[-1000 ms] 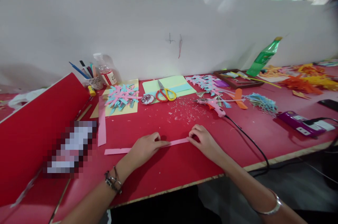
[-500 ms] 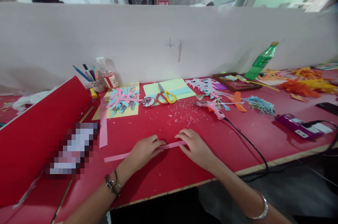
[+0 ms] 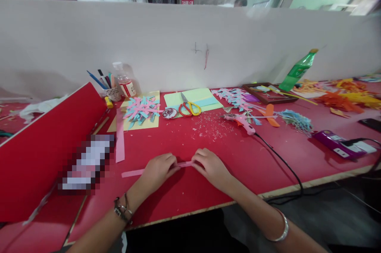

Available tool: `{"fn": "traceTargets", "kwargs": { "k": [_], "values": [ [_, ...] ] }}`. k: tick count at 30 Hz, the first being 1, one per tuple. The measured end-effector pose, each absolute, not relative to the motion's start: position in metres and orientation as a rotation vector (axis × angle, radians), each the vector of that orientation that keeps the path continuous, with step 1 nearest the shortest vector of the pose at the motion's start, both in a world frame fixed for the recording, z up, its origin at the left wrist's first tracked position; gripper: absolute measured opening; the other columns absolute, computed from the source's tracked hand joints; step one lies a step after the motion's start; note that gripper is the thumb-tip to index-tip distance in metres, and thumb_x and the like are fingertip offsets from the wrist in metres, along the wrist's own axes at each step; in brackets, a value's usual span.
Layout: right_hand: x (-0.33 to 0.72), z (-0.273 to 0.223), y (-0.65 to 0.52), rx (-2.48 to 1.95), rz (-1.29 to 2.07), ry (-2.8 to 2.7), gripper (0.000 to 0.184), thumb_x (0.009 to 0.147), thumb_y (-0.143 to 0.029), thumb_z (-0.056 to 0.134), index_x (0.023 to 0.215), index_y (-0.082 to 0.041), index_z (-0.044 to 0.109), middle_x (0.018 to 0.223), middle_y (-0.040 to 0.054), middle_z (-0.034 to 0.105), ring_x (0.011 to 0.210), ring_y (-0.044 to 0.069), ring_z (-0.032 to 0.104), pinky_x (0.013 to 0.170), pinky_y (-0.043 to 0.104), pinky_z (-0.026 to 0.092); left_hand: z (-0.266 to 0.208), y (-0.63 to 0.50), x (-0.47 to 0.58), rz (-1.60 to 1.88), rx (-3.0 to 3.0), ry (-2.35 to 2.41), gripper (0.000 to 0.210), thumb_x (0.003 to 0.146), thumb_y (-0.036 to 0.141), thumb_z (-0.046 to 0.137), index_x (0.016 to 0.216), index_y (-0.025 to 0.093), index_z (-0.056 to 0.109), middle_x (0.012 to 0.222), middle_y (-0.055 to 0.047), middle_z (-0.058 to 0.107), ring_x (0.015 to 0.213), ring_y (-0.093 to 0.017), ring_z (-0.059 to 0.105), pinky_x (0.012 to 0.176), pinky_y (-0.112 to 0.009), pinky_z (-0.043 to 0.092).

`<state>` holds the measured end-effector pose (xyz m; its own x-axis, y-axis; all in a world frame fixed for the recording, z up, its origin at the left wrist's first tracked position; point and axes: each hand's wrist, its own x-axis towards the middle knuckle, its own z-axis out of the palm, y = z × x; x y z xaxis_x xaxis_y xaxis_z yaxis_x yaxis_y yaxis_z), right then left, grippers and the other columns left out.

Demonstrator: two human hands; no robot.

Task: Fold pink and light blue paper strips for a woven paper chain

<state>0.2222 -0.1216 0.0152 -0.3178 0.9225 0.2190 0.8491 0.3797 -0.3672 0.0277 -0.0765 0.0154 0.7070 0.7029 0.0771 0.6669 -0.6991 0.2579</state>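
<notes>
A pink paper strip [image 3: 185, 164] lies across the red tabletop [image 3: 166, 141] near its front edge, directly below the head camera I am monitoring remotely. The left hand [image 3: 160, 170], a dark bracelet at its wrist, pinches the strip along its length, thumb and fingers closed with almost no gap. The right hand [image 3: 212, 168], a silver bangle on its forearm, has its fingers curled and nearly closed over the strip's right end; I see a short stretch of pink between the two hands and a longer tail beyond the left one. Just left of that tail, I make out a wider pink strip [image 3: 120, 141] pointing away from the person.

Behind the hands, I see scissors [image 3: 195, 109] with red and yellow handles resting on a pale green sheet [image 3: 205, 93], beside a round patterned disc [image 3: 169, 113]. A pink-and-blue paper cluster [image 3: 141, 110] sits on a yellow sheet [image 3: 154, 122] to their left. To the right, I spot a pink glue gun [image 3: 245, 123] lying on its side, its black cord trailing toward the table edge, and a green bottle [image 3: 297, 72] leaning behind a brown tray [image 3: 278, 100].
</notes>
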Motion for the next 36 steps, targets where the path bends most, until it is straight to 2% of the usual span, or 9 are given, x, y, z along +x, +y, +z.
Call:
{"fn": "traceTargets", "kwargs": {
  "k": [11,17,24,29,36],
  "values": [
    [0.231,0.021,-0.119,-1.587,0.178,-2.357,0.016,0.082,-0.025,0.041,0.074,-0.017,0.053,0.077,0.002,0.051,0.073,0.013,0.044,0.063,0.025,0.029,0.016,-0.077,0.013,0.265,2.652,1.171,0.021,0.082,0.032,0.037,0.073,0.017,0.049,0.072,-0.001,0.053,0.064,-0.012,0.047,0.058,-0.022,0.034],
    [0.212,0.02,-0.116,-1.498,0.14,-2.394,0.014,0.079,-0.029,0.045,0.078,-0.017,0.051,0.078,0.0025,0.05,0.075,0.015,0.043,0.065,0.026,0.029,0.014,-0.077,0.023,0.341,2.663,1.095,0.018,0.082,0.028,0.038,0.073,0.016,0.048,0.072,-0.001,0.053,0.064,-0.012,0.047,0.058,-0.022,0.034],
    [0.2,0.012,-0.101,-1.487,0.157,-2.413,0.02,0.078,-0.036,0.046,0.072,-0.018,0.05,0.074,0.0008,0.05,0.072,0.014,0.043,0.061,0.026,0.026,0.013,-0.076,0.021,0.331,2.657,1.19,0.023,0.081,0.034,0.039,0.071,0.016,0.05,0.068,-0.001,0.052,0.058,-0.011,0.045,0.053,-0.022,0.032],
    [0.216,0.011,-0.102,-1.52,0.196,-2.344,0.013,0.077,-0.031,0.05,0.072,-0.018,0.051,0.075,-0.0006,0.051,0.073,0.013,0.043,0.068,0.027,0.028,0.017,-0.078,0.013,0.304,2.608,1.246,0.024,0.08,0.036,0.039,0.07,0.017,0.05,0.069,-0.001,0.053,0.06,-0.011,0.047,0.054,-0.022,0.032],
    [0.244,0.011,-0.105,-1.626,0.17,-2.251,0.015,0.076,-0.032,0.049,0.069,-0.019,0.051,0.074,-0.001,0.05,0.074,0.014,0.044,0.079,0.033,0.026,0.022,-0.081,-0.005,0.287,2.524,1.329,0.026,0.08,0.039,0.038,0.072,0.018,0.05,0.071,-0.001,0.054,0.064,-0.013,0.049,0.057,-0.022,0.034]
  ]
}}
